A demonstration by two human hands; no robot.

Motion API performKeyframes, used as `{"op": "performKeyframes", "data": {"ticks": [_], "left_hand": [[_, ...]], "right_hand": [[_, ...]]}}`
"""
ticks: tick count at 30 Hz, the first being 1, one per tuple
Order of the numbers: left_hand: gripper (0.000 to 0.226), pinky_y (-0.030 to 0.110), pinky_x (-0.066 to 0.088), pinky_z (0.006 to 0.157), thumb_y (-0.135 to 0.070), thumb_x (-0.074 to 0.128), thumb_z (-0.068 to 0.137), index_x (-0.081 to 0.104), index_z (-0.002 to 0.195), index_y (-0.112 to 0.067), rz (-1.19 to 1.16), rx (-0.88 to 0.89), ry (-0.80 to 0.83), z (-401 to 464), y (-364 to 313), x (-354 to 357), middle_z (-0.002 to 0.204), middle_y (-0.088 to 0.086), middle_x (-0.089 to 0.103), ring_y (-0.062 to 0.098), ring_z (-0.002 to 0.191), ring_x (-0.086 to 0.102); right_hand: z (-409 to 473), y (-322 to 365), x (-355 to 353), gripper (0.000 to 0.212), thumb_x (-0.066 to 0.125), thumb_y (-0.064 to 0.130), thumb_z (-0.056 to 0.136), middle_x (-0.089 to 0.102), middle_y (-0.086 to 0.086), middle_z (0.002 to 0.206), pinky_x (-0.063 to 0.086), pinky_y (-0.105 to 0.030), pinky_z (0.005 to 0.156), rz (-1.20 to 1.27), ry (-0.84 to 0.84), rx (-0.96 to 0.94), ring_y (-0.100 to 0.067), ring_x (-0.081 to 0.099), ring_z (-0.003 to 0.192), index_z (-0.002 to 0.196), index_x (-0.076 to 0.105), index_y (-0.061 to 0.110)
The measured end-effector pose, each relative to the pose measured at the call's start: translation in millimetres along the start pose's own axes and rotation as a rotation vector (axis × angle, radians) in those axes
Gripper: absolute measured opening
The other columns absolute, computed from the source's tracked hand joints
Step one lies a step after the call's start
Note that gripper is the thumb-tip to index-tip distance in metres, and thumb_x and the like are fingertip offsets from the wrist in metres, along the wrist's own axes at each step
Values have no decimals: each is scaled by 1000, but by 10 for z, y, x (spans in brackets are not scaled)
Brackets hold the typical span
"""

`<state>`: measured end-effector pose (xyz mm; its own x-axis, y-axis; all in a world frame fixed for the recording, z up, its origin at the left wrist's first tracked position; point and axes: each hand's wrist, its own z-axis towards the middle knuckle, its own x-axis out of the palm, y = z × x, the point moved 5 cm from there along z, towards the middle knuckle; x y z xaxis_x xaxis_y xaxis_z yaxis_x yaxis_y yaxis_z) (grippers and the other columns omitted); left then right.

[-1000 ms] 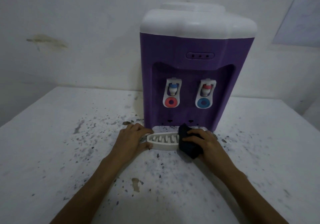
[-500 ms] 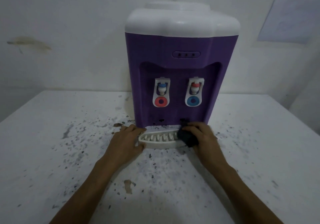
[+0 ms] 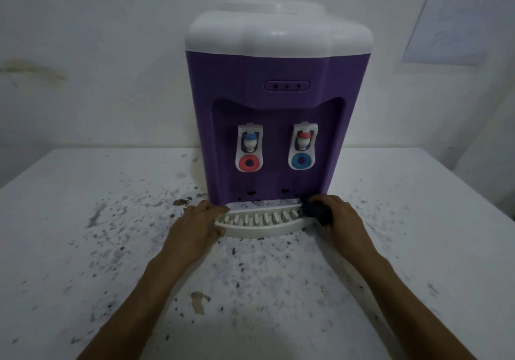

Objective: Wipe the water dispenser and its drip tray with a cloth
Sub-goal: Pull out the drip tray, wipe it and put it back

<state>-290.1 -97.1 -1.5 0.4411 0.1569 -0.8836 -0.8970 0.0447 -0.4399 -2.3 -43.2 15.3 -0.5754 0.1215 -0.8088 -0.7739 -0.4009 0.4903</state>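
Note:
A purple water dispenser [image 3: 273, 119] with a white top and two taps stands on the table against the wall. Its white slotted drip tray [image 3: 259, 221] sits at the foot of the dispenser's front. My left hand [image 3: 195, 228] grips the tray's left end, thumb at its front corner. My right hand [image 3: 338, 220] holds a dark bunched cloth [image 3: 316, 210] against the tray's right end, right beside the dispenser's base. The cloth covers the tray's right corner.
The white table [image 3: 83, 248] is speckled with dark flecks and a brown stain [image 3: 199, 299] in front of the tray. A stained white wall [image 3: 97, 52] stands close behind the dispenser. A pale sheet [image 3: 457, 25] hangs on the wall at upper right.
The cloth in my right hand has slid from the tray's right front back toward the dispenser's base. My left hand has kept its hold on the tray's left end. The camera view shifted.

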Motion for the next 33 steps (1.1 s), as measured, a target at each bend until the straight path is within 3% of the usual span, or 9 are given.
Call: {"op": "performKeyframes", "data": {"ticks": [5,9,13,19,24,33], "left_hand": [[42,32,44,87,-27,59,90,51,131,-32,-31,-11,-6,4,15,17,128,-5,51,16,111,46],[42,35,45,91,-23,59,90,52,131,-30,-54,2,8,52,8,37,130,-5,52,16,113,47],[43,41,46,91,-19,62,87,54,128,-31,-99,8,41,66,47,53,125,-3,58,17,109,51],[45,42,47,91,-18,62,86,54,128,-29,-72,10,11,48,27,46,127,-5,55,19,111,50],[44,40,44,93,-20,59,89,49,132,-28,-27,5,9,26,-2,26,133,-7,50,19,117,42],[42,35,41,93,-22,56,92,48,133,-30,-75,-4,37,37,-1,27,133,-8,49,16,114,40]], "right_hand": [[-192,193,-30,38,66,4,84,61,-2,123,35,-23,85,-129,-19,-107,-26,55,99,118,62,21],[-369,302,-1,47,78,2,71,64,-7,118,40,-27,79,-189,-59,-177,-27,57,89,114,66,17],[-330,556,152,47,82,7,67,65,-5,109,50,-35,78,-152,-29,-226,-27,58,90,110,67,19],[-114,1019,438,39,81,12,64,62,-7,93,49,-33,50,-230,-43,-203,-28,60,82,101,69,17],[-107,1146,524,37,82,10,61,58,-9,90,45,-32,40,-305,-37,-216,-29,59,77,95,68,16],[-222,749,296,53,86,9,59,57,-9,102,55,-34,51,-288,18,-262,-28,60,85,108,67,19]]}}
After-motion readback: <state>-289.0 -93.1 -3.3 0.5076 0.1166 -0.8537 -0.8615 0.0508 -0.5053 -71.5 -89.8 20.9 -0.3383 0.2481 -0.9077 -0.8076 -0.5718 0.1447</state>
